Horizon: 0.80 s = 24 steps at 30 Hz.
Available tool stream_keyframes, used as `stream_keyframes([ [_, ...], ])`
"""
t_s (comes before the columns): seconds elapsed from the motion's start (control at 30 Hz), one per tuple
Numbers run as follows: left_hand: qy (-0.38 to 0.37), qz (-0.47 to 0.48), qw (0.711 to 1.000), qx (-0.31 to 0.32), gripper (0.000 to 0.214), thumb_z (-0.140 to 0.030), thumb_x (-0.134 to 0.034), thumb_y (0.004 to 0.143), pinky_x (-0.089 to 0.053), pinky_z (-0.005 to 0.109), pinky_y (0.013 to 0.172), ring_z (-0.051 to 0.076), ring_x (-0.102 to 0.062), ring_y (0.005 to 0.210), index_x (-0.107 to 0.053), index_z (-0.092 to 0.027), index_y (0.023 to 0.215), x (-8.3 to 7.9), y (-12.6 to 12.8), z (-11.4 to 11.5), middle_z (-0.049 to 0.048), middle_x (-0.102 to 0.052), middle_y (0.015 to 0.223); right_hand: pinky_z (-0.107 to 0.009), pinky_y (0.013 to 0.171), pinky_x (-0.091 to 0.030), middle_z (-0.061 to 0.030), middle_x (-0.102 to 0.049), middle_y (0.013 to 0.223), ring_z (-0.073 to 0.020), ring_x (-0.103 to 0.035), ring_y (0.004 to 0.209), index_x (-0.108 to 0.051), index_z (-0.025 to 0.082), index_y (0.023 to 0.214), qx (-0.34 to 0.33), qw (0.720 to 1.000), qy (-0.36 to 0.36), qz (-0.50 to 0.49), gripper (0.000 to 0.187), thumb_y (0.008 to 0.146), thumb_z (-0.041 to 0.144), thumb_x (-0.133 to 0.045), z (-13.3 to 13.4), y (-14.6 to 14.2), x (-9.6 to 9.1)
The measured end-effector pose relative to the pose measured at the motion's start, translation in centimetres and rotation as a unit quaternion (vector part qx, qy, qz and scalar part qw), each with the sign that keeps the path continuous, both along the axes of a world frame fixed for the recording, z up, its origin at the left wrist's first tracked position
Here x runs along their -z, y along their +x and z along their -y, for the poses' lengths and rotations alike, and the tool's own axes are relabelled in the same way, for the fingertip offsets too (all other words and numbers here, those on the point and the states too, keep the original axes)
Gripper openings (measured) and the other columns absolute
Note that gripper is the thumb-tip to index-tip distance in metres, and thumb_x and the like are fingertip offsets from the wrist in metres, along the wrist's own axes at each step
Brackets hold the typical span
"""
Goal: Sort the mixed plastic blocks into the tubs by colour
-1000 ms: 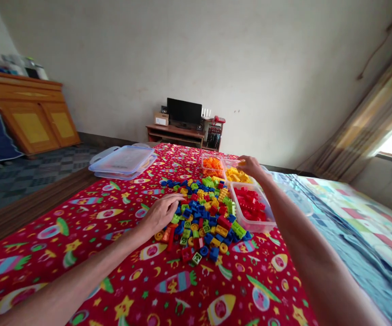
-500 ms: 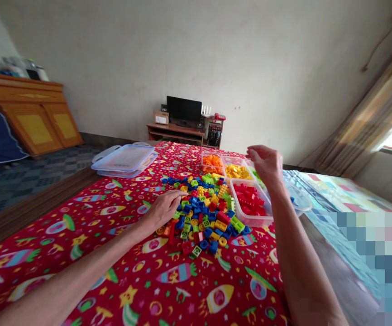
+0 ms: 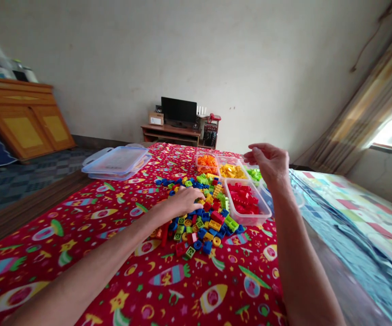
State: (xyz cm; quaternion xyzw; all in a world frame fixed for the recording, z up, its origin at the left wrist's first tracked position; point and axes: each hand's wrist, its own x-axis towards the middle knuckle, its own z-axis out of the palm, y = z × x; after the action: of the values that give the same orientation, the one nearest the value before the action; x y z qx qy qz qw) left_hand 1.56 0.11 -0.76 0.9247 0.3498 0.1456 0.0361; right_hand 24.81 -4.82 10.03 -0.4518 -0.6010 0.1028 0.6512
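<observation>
We see a wide flat surface covered by a red rocket-print cloth (image 3: pixel 80 235). A loose pile of coloured bricks (image 3: pixel 209 219) lies on it, touching a clear tub of red bricks (image 3: pixel 250 222). An orange tub (image 3: pixel 199 159), a yellow tub (image 3: pixel 223 160) and a green tub (image 3: pixel 254 174) stand behind. A stack of clear lids (image 3: pixel 116 160) sits far left.
</observation>
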Motion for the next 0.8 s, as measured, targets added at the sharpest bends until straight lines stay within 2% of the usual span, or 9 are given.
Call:
stream_keyframes([
  [0.1,-0.001,0.028,1.0,-0.012,0.02,-0.031,-0.059,0.078,-0.044,0.028,0.078,0.023,-0.065,0.092,-0.071,-0.021,0.091,-0.9,-0.6,0.2,0.0056,-0.073,0.097,-0.026,0.059,-0.052,-0.0053,-0.07,0.069,-0.0126,-0.065,0.059,-0.069,0.012,0.091,-0.028,0.998,-0.042,0.047,0.028,0.079,0.033,-0.054,-0.1,-1.3,0.5],
  [0.2,-0.014,0.078,0.996,-0.036,0.025,-0.036,-0.052,0.082,-0.041,0.025,0.064,0.018,-0.064,0.073,-0.07,-0.019,0.085,-1.7,-1.4,-0.1,0.0031,-0.072,0.079,-0.025,0.061,-0.048,-0.0044,-0.07,0.07,-0.0125,-0.064,0.063,-0.071,0.014,0.093,-0.029,0.977,-0.086,0.191,0.025,0.081,0.026,-0.052,-0.4,-2.9,1.7],
  [0.27,-0.023,0.12,0.991,-0.053,0.03,-0.039,-0.049,0.084,-0.039,0.024,0.058,0.016,-0.061,0.063,-0.07,-0.018,0.083,-2.1,-1.9,-0.3,0.0016,-0.069,0.068,-0.025,0.062,-0.045,-0.0045,-0.07,0.073,-0.0131,-0.063,0.066,-0.072,0.016,0.093,-0.019,0.938,-0.12,0.325,0.024,0.081,0.019,-0.051,-0.7,-4.1,3.0],
  [0.37,-0.028,0.149,0.986,-0.066,0.031,-0.04,-0.05,0.084,-0.039,0.023,0.057,0.015,-0.06,0.061,-0.071,-0.017,0.08,-2.3,-2.5,-0.6,0.0017,-0.068,0.066,-0.027,0.067,-0.043,-0.0076,-0.071,0.084,-0.0165,-0.063,0.076,-0.07,0.017,0.098,-0.007,0.85,-0.181,0.495,0.025,0.083,0.016,-0.05,-1.0,-5.9,5.2],
  [0.47,-0.028,0.157,0.985,-0.071,0.03,-0.038,-0.05,0.084,-0.042,0.024,0.061,0.016,-0.062,0.067,-0.071,-0.017,0.081,-2.5,-3.1,-0.7,0.0035,-0.071,0.073,-0.031,0.075,-0.045,-0.0128,-0.069,0.099,-0.0221,-0.062,0.09,-0.067,0.015,0.104,0.012,0.782,-0.232,0.578,0.026,0.088,0.023,-0.048,-0.9,-7.4,7.1],
  [0.53,-0.033,0.168,0.982,-0.074,0.03,-0.038,-0.052,0.083,-0.044,0.025,0.064,0.017,-0.063,0.07,-0.072,-0.016,0.084,-2.7,-3.5,-0.9,0.0045,-0.072,0.079,-0.033,0.08,-0.046,-0.0142,-0.068,0.103,-0.0237,-0.062,0.094,-0.066,0.014,0.105,0.025,0.764,-0.258,0.591,0.027,0.089,0.02,-0.045,-0.8,-7.9,8.0],
  [0.57,-0.041,0.176,0.981,-0.076,0.031,-0.039,-0.052,0.082,-0.045,0.025,0.065,0.018,-0.064,0.071,-0.071,-0.016,0.085,-2.8,-3.8,-1.0,0.0047,-0.072,0.08,-0.034,0.082,-0.046,-0.0142,-0.068,0.104,-0.0238,-0.062,0.095,-0.066,0.014,0.106,0.026,0.764,-0.263,0.588,0.028,0.088,0.017,-0.044,-0.8,-8.0,8.3],
  [0.63,-0.066,0.203,0.974,-0.075,0.033,-0.042,-0.053,0.081,-0.047,0.026,0.067,0.019,-0.065,0.073,-0.071,-0.015,0.089,-2.9,-4.2,-1.3,0.0049,-0.073,0.082,-0.033,0.086,-0.045,-0.014,-0.067,0.107,-0.0233,-0.061,0.099,-0.066,0.014,0.109,0.017,0.785,-0.248,0.567,0.032,0.086,0.01,-0.043,-1.0,-7.8,8.9],
  [0.8,-0.181,0.343,0.921,-0.044,0.041,-0.049,-0.063,0.073,-0.052,0.032,0.08,0.021,-0.066,0.089,-0.068,-0.015,0.095,-2.6,-4.5,-1.7,0.0062,-0.073,0.096,-0.032,0.089,-0.045,-0.0123,-0.07,0.103,-0.0227,-0.061,0.099,-0.067,0.014,0.111,-0.01,0.892,-0.157,0.424,0.036,0.078,0.011,-0.053,-2.2,-7.3,9.6],
])
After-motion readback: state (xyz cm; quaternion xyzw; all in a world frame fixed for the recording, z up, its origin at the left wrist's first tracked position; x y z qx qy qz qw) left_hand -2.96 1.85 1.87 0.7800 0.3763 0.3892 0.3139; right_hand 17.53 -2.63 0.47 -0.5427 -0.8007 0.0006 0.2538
